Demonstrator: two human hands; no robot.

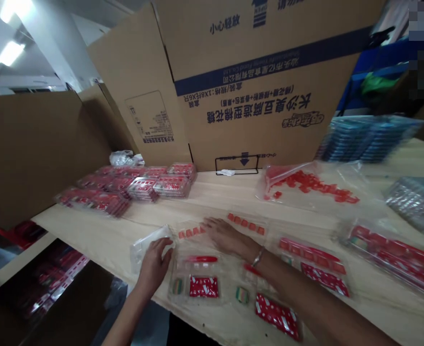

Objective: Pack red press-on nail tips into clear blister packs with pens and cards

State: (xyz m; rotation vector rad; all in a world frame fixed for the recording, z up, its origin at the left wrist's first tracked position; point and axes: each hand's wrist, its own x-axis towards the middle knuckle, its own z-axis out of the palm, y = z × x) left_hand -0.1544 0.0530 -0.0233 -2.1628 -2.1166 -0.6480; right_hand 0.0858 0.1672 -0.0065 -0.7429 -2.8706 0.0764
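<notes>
My left hand [156,259] is at the right edge of a tilted clear plastic lid [140,252], its fingers loosely bent and the thumb apart. Whether it grips the lid's edge is hard to see. My right hand [221,234] reaches across, fingers stretched out and pointing down, beside a row of small red pieces [188,233] in clear plastic. Below lies a clear blister tray [179,300] with a red dotted packet [204,287], a red stick-like piece [201,259] and a small striped piece [177,286]. My right forearm partly covers another filled tray.
An open bag of red pieces [305,185] lies behind on the wooden table [212,192]. Stacked packed trays [107,202] stand at left, more filled trays [399,254] at right. A large carton [248,105] rises behind. Blue packs [367,139] sit at back right.
</notes>
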